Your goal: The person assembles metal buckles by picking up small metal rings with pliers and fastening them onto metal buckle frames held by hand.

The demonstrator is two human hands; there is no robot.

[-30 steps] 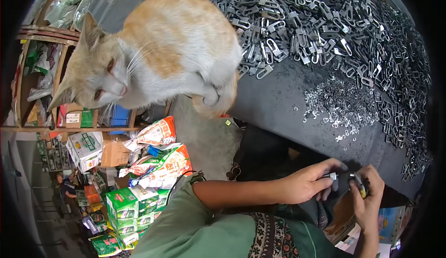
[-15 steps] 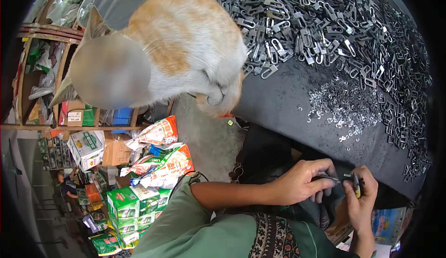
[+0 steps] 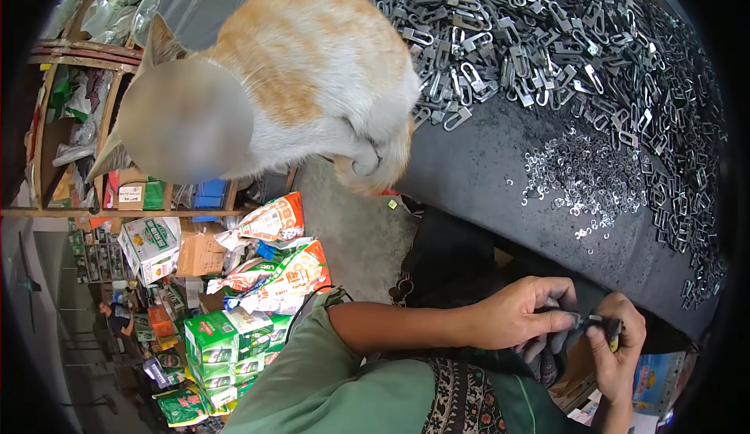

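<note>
Head view is showing a person in a green sleeve [image 3: 344, 364] working at the near edge of a dark table [image 3: 484, 168], with both hands low and to the right. Left hand [image 3: 516, 313] is reaching across from the left, its fingers curling together and its thumb and forefinger pinching one end of a small dark metal clip [image 3: 598, 323]. Right hand [image 3: 617, 348] is coming up from the lower edge, its fingers closing around the other end of that clip, with the thumb pressing along its side. Clip is sitting between the two hands, held off the table just in front of its edge; its exact shape is too small to tell. Further back, a large pile of metal clips [image 3: 547, 35] is covering the far and right parts of the table, and a smaller scatter of thin wire rings [image 3: 586, 180] is lying nearer the hands, well apart from them. An orange and white cat [image 3: 312, 75] is sitting on the table's left end, just beside the pile. Below the table on the left, green boxes [image 3: 226, 344] and bright packets [image 3: 285, 266] are lying on the floor.
</note>
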